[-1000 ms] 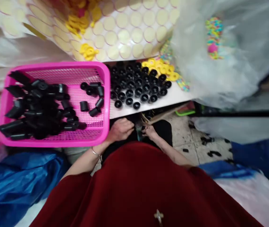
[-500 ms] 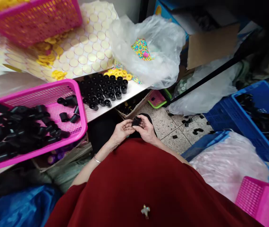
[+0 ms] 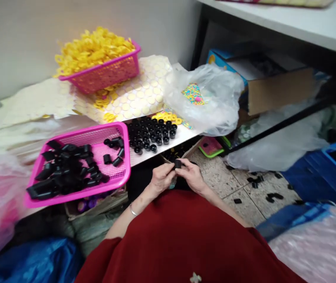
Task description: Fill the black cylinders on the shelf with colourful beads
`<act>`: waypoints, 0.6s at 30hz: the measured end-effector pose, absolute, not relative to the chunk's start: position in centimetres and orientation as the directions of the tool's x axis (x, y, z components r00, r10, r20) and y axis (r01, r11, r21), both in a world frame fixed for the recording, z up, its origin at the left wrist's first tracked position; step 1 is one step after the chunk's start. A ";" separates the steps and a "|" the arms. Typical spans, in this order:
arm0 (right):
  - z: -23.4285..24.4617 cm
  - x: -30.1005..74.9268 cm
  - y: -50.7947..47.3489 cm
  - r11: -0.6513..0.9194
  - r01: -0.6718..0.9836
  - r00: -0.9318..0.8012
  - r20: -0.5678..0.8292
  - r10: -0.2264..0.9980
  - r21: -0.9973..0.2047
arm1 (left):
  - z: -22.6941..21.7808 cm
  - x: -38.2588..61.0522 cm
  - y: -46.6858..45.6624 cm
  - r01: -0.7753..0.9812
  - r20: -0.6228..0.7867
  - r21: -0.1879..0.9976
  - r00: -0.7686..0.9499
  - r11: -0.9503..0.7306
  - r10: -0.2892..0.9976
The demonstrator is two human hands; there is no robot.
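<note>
A dark red top [image 3: 180, 236] is worn with a silvery bangle [image 3: 133, 211] and pale ornament [image 3: 195, 277].

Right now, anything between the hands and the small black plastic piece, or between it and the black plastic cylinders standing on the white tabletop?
Nothing visible: the right hand grips the small black plastic piece, the left hand beside it, contact unclear. Toward the black cylinders, only the white tabletop's near edge lies between.
</note>
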State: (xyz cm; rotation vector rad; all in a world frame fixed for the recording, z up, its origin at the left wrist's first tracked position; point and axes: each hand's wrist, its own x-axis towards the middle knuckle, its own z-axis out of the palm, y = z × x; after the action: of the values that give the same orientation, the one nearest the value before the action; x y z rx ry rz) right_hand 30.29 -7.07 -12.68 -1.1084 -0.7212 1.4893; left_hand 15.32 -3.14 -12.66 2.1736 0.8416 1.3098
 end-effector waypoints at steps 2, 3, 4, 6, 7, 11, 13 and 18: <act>-12.1 30.5 -6.3 -0.212 -0.357 0.040 -0.242 0.969 -0.910 | -11.8 15.6 -3.2 0.301 0.634 0.615 0.362 -0.729 0.684; -11.8 30.6 -5.8 -0.212 -0.329 0.044 -0.239 0.970 -0.920 | -11.3 15.7 -3.3 0.318 0.626 0.609 0.368 -0.726 0.687; -11.4 30.8 -5.1 -0.210 -0.298 0.054 -0.236 0.970 -0.931 | -10.8 15.6 -3.5 0.330 0.616 0.607 0.380 -0.723 0.690; -11.0 31.4 -3.5 -0.185 -0.250 0.124 -0.220 0.967 -0.951 | -9.5 14.9 -3.9 0.349 0.604 0.590 0.408 -0.728 0.684; -10.8 31.8 -2.4 -0.164 -0.230 0.181 -0.208 0.961 -0.959 | -8.8 14.1 -4.0 0.366 0.615 0.566 0.409 -0.739 0.674; -11.1 33.6 2.0 -0.151 -0.138 0.374 -0.193 0.907 -0.979 | -5.4 7.6 -3.8 0.565 0.678 0.458 0.276 -0.686 0.681; -11.6 34.3 3.7 -0.218 -0.077 0.396 -0.230 0.889 -0.973 | -3.8 2.8 -2.9 0.736 0.573 0.486 0.139 -0.471 0.808; -12.7 34.8 6.1 -0.276 0.026 0.422 -0.240 0.874 -0.961 | -1.5 -7.7 -0.7 0.896 0.087 0.389 -0.265 0.213 0.960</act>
State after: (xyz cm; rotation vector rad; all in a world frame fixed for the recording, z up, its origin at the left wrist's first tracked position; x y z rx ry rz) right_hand 34.75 6.13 -12.65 -1.6382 -0.8025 1.0213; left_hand -7.72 -0.72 -1.52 1.7871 2.3057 0.5483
